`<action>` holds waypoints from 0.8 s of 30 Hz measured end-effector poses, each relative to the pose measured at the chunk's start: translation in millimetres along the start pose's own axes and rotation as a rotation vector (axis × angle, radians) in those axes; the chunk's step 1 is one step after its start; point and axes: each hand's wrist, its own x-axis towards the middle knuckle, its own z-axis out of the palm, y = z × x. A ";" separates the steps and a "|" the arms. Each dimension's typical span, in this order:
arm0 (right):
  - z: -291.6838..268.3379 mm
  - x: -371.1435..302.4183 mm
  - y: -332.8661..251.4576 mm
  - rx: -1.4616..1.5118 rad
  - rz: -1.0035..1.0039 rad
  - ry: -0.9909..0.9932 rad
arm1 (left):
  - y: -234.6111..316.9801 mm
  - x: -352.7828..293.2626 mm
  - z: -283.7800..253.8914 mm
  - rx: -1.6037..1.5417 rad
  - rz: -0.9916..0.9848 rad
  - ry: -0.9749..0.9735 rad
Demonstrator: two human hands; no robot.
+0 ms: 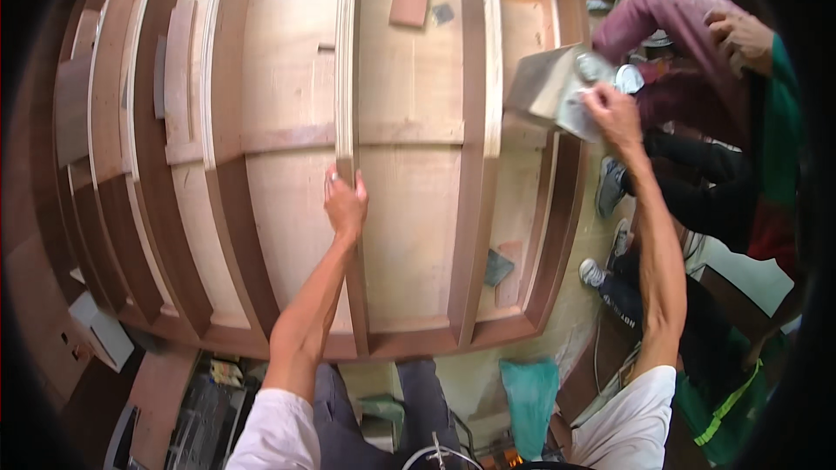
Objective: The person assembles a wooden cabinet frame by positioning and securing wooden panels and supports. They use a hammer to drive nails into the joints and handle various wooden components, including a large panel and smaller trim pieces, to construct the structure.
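White sleeves (277,431); left grip (346,202) curled over layered-wood divider (347,78); right grip (615,115) pinching boxy container (544,83).

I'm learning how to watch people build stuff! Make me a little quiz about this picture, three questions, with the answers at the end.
1. Pick one: which hand is touching the boxy object?
A) left hand
B) right hand
C) neither hand

2. True or false: the teal bag-like thing is outside the big wooden frame.

3. Fill in the blank: the left hand is gripping a long wooden ____ that splits the frame into sections.

Key:
1. B
2. True; it is on the person's side, past the frame's near edge.
3. divider
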 end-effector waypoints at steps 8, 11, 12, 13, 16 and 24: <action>-149.7 -217.5 -66.4 0.206 0.127 0.044 | -17.7 7.4 -1.6 -0.069 0.139 0.076; -179.7 -299.6 -110.9 0.125 0.167 0.162 | -14.3 8.8 -12.5 -0.076 0.043 -0.061; -184.7 -322.7 -139.2 0.100 0.217 0.160 | -15.7 8.9 -8.9 -0.102 0.067 -0.049; -180.0 -336.8 -204.5 -0.143 0.062 0.185 | -15.4 7.0 -9.1 -0.183 0.070 -0.080; -170.4 -407.5 -253.8 0.114 0.168 0.009 | -33.8 -7.8 -40.0 -0.433 0.078 -0.015; -68.1 -540.3 -462.3 0.349 -0.468 -0.766 | -215.3 -198.3 -322.0 -0.899 -0.022 0.015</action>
